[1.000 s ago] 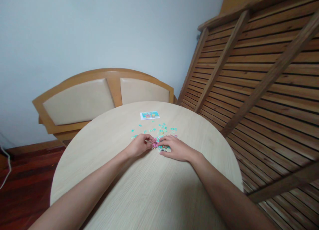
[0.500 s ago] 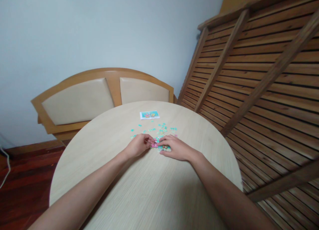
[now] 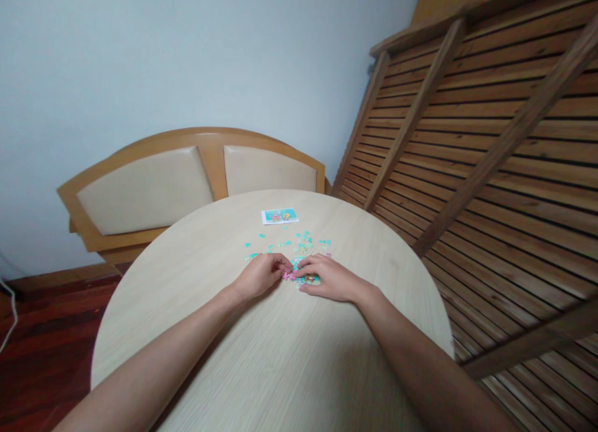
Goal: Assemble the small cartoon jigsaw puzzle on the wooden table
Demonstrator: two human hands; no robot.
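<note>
Pink and teal jigsaw pieces are joined into a small patch of puzzle point(image 3: 300, 281) on the table, partly covered by my fingers. My left hand point(image 3: 264, 273) is at the patch's left edge, thumb and fingers pinched together on a pink puzzle piece point(image 3: 287, 275). From the right, my right hand point(image 3: 329, 278) rests over the patch with its thumb and fingers apart, fingertips touching the pieces. Loose teal puzzle pieces point(image 3: 304, 235) lie scattered just beyond both hands.
A picture card point(image 3: 280, 216) with cartoon figures on teal lies farther back on the round wooden table point(image 3: 196, 276). Behind the table stands a padded headboard point(image 3: 149, 192) against the wall. Wooden slatted panels point(image 3: 467, 139) lean at the right.
My left fingers have shifted slightly at the pink pieces, and the fingertips sit closer to the patch. My right hand stays nearly still.
</note>
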